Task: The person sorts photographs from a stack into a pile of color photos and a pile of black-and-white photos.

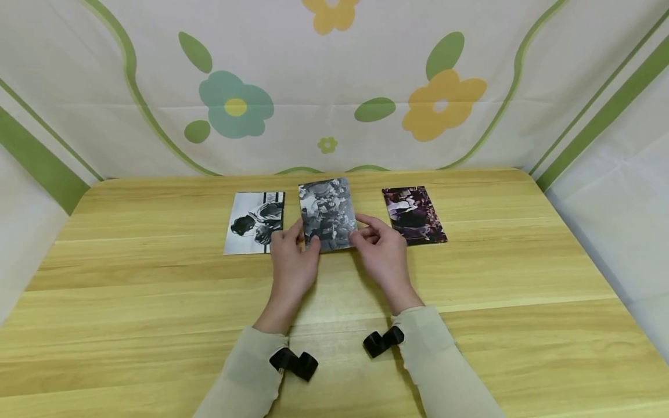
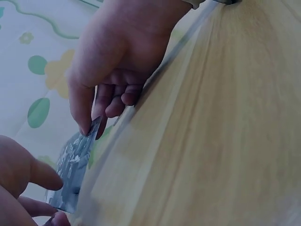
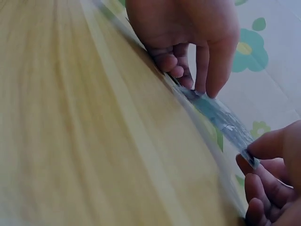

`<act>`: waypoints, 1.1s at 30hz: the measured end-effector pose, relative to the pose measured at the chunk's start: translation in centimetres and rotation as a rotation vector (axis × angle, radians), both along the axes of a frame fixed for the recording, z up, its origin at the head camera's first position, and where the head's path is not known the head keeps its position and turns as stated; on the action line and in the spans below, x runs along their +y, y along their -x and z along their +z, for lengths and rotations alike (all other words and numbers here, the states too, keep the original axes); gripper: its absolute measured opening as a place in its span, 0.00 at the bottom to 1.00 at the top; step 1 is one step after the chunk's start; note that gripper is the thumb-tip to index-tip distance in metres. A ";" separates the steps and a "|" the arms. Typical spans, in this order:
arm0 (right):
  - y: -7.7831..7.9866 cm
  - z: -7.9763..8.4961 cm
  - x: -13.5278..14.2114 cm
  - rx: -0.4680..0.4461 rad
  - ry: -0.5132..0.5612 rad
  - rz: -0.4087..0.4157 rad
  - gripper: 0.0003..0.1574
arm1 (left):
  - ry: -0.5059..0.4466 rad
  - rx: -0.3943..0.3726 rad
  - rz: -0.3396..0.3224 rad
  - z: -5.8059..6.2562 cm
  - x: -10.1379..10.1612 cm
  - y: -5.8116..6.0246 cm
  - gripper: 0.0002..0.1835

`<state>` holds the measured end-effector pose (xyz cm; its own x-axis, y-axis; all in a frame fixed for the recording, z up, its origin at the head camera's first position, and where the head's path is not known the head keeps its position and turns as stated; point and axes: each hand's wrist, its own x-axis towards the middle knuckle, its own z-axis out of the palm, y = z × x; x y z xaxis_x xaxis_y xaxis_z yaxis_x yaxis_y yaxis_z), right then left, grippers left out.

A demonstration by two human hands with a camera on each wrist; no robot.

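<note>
Between both hands is a black-and-white photo card (image 1: 328, 212) showing a crowd, tilted up off the table in the head view. My left hand (image 1: 294, 255) pinches its lower left edge, thumb on the printed face. At the lower right edge my right hand (image 1: 382, 249) pinches it the same way. A second black-and-white card (image 1: 253, 223), with a dark-haired figure, lies flat beside the left hand, which covers its right edge. To the right, a dark purple photo card (image 1: 415, 215) lies partly behind the right hand. Both wrist views show the card (image 2: 75, 165) pinched at its two sides.
All this is on a pale wooden table (image 1: 157, 319). Behind it hangs a white cloth (image 1: 324, 75) printed with flowers and green bands, and more cloth stands at both sides. A black strap device (image 1: 295, 364) sits on each sleeved wrist.
</note>
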<state>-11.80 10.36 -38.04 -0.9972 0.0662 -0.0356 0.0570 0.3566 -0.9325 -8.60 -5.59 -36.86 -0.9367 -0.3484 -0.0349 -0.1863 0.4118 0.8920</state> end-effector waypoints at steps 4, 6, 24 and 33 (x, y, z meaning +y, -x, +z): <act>-0.2 0.5 -0.7 -0.001 0.015 0.024 0.25 | 0.014 0.045 0.011 0.6 -0.8 -0.1 0.29; -0.3 0.9 -1.2 -0.001 0.024 0.043 0.25 | 0.015 0.055 0.011 1.3 -1.6 0.0 0.28; -0.6 3.2 -4.5 0.043 0.090 0.149 0.28 | -0.057 0.002 0.078 4.7 -6.1 0.1 0.24; -0.4 3.3 -8.5 0.059 0.074 0.275 0.31 | -0.015 -0.062 0.144 4.7 -10.3 -0.3 0.24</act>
<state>-11.43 1.82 -34.78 -0.9778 -0.2074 0.0288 -0.0879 0.2818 -0.9554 -8.30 -15.90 -32.15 -0.8732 -0.4776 -0.0971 -0.2969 0.3633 0.8831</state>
